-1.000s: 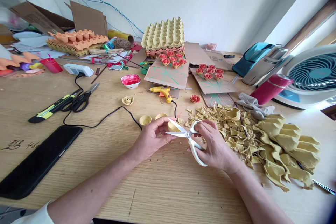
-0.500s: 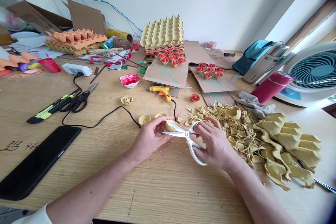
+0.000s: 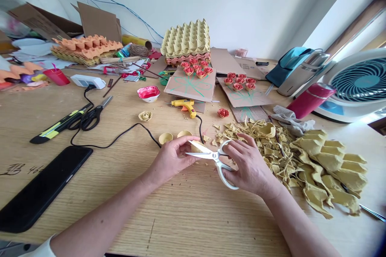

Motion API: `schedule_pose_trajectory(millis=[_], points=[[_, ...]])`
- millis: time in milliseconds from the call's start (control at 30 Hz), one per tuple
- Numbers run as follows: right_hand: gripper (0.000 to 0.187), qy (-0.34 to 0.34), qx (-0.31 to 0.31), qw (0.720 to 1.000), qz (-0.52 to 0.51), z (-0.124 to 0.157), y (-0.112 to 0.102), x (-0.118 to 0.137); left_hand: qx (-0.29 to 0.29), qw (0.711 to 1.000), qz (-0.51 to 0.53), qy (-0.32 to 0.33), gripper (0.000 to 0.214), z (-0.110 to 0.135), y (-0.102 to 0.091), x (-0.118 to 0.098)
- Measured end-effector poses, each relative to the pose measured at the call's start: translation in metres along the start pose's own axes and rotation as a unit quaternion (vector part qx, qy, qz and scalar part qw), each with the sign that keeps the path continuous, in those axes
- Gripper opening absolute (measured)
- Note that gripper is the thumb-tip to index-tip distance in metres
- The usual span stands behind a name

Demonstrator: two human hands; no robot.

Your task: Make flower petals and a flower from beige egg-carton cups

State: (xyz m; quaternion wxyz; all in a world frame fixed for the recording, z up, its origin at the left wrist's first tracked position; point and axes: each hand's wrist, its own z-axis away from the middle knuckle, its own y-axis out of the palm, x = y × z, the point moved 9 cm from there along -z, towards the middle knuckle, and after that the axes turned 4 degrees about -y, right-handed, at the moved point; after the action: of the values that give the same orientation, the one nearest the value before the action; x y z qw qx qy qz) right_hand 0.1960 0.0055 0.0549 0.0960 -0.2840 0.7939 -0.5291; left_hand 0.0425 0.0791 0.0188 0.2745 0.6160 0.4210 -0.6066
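My left hand (image 3: 176, 156) pinches a yellow egg-carton cup (image 3: 197, 147), partly hidden by the fingers and the blades. White-handled scissors (image 3: 214, 156) are in my right hand (image 3: 245, 164), with fingers through the loops. Their blades stand apart and point left at the cup. Just beyond my left hand sit two more cut cups, one (image 3: 165, 138) and another (image 3: 184, 133). A plain yellow paper rose (image 3: 145, 116) lies further back. To the right is a red-painted rose (image 3: 223, 113), near a yellow glue gun (image 3: 185, 106).
Torn carton scraps (image 3: 271, 156) heap up on the right beside a cut egg tray (image 3: 331, 156). Red roses stand on cardboard sheets (image 3: 193, 84) at the back. Black scissors (image 3: 90, 116), a utility knife (image 3: 57, 126) and a phone (image 3: 45, 188) lie left. A fan (image 3: 358, 84) stands right.
The scissor blades have opened a little wider at the cup, and the cup appears slightly turned. Both hands stay in nearly the same place. The whole view has shifted slightly.
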Motion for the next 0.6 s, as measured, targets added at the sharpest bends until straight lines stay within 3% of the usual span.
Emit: schedule_pose_trajectory(millis=[600], points=[[0.019, -0.029, -0.018, 0.999, -0.024, 0.0035, -0.0047, 0.0059, 0.003, 0.999, 0.017, -0.027, 0.046, 0.0018, 0.0006, -0.0004]])
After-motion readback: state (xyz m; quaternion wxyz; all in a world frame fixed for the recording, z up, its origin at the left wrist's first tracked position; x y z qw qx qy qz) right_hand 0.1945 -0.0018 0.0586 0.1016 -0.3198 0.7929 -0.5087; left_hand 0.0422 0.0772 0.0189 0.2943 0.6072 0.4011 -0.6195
